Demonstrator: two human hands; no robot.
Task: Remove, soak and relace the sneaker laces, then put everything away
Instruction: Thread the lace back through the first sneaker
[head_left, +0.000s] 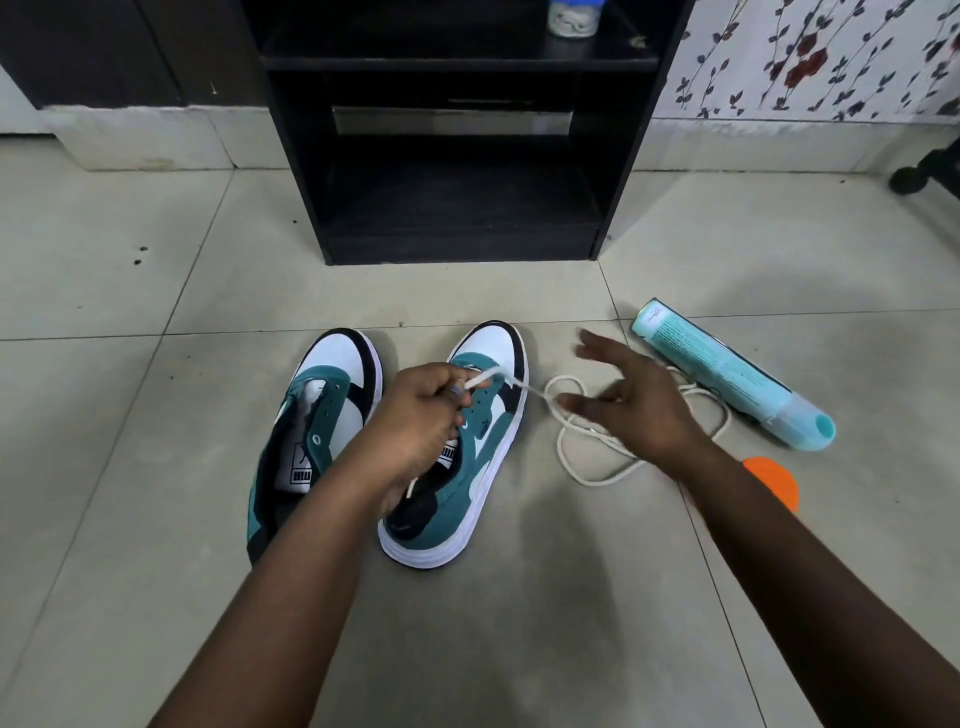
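Over the right sneaker (467, 447), left hand (415, 421) pinches lace (571, 441); right hand (634, 410) spread, empty.

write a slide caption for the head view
Left hand pinches a white lace at the right sneaker; open right hand hovers over its loops beside a teal spray can.

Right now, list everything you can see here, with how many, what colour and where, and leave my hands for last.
Sneakers: two, teal, white and black, side by side on the floor.
Lace: one, white, loose on the tiles right of the sneakers, one end pinched.
Spray can: one, light blue, lying on its side at right.
Orange object: one, partly hidden behind the right forearm.
Shelf unit: one, black, against the wall.
Jar: one, whitish, on the shelf.
Left hand: pinches the lace end over the right-side sneaker.
Right hand: fingers spread above the lace.
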